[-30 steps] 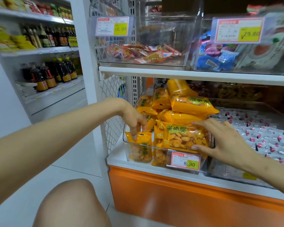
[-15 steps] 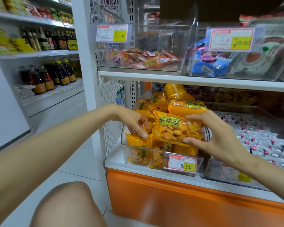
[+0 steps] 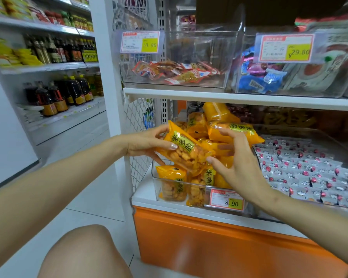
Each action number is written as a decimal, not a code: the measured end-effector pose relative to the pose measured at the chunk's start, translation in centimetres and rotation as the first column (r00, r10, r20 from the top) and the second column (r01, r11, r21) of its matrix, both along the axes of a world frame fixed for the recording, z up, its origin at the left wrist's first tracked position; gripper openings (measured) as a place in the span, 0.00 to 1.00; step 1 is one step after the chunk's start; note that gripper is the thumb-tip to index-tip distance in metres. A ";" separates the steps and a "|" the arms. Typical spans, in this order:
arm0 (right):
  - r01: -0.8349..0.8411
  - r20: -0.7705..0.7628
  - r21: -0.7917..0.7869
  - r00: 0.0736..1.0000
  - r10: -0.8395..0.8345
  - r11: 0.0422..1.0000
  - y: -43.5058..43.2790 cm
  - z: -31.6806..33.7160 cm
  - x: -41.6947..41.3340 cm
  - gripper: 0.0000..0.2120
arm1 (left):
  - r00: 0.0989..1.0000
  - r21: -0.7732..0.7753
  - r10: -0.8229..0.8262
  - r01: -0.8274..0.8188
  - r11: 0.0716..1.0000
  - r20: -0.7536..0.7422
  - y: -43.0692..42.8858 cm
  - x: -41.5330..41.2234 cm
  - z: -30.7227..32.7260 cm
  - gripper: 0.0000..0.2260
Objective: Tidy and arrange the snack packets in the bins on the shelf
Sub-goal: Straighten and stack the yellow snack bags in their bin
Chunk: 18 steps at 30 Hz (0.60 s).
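Holding one orange snack packet (image 3: 186,153) tilted above the clear bin (image 3: 157,187)
Curled fingers of the left hand (image 3: 147,143) clamp its upper end; those of the right hand (image 3: 241,167) pinch its lower end; behind, matching packets (image 3: 197,127) fill the bin on the lower shelf (image 3: 145,195).

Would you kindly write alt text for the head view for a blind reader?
A left hand and right hand hold an orange packet above a clear bin of like packets on a shop shelf; white packets lie to its right.
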State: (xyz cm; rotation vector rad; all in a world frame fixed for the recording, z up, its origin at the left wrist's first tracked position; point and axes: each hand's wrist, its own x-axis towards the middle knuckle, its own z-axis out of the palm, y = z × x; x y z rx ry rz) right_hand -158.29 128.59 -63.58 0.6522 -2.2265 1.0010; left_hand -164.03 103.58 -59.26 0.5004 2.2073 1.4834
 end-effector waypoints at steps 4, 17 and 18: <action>-0.067 -0.211 0.331 0.967 0.142 0.941 -0.4 0.0 0.0 0.11 | 0.999 0.033 0.043 -0.043 0.999 -0.007 -1.1 0.7 0.2 0.35; -0.234 0.137 0.574 0.972 0.190 0.784 -3.1 -3.2 -0.6 0.28 | 0.868 0.016 0.376 -0.392 0.920 -0.323 -1.9 0.9 2.0 0.14; -0.231 0.138 0.532 0.973 0.186 0.814 -3.3 -2.9 -0.7 0.25 | 0.864 -0.008 0.381 -0.407 0.914 -0.330 -1.6 0.9 1.8 0.15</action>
